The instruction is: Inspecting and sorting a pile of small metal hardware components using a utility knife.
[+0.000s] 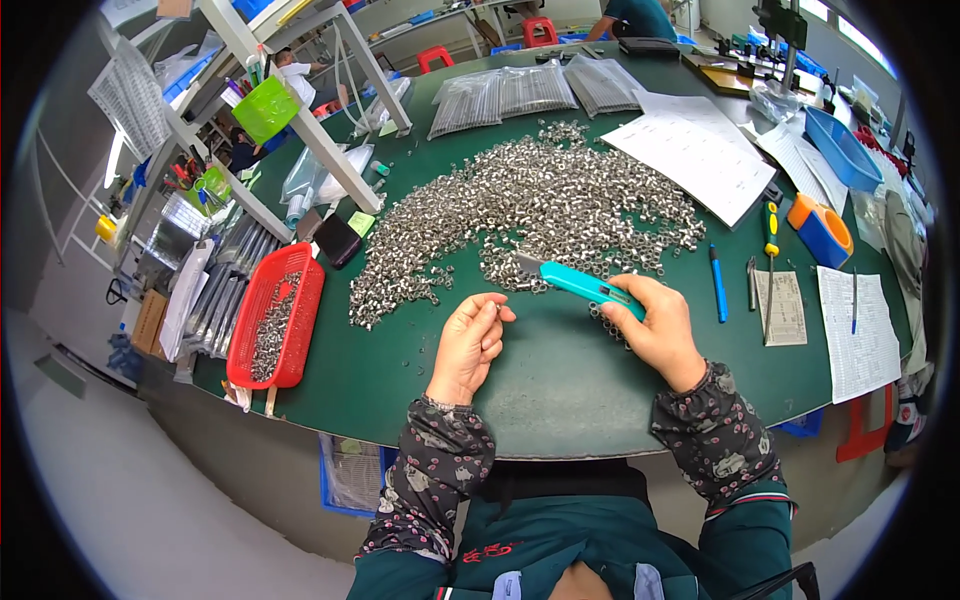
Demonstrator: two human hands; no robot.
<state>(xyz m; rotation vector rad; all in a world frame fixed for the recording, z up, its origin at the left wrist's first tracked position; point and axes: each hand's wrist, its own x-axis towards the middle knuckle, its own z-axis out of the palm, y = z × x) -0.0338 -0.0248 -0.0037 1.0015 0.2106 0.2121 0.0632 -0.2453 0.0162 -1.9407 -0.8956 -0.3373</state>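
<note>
bare near tabletop point(565, 390), ring heap point(560, 195) blocking beyond

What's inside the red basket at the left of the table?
Inside the red basket lie many small silvery metal pieces. The basket's floor beneath them, and anything buried under the top pieces, is covered and cannot be seen.

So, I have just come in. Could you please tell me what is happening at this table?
A person is working at a green table with many small silvery metal rings spread on it. The right-hand grip holds a teal utility knife, its tip over the near edge of the pile. The left-hand grip has its fingertips close together; anything between them is too small to tell. More small metal parts lie in a red plastic basket at the left.
</note>
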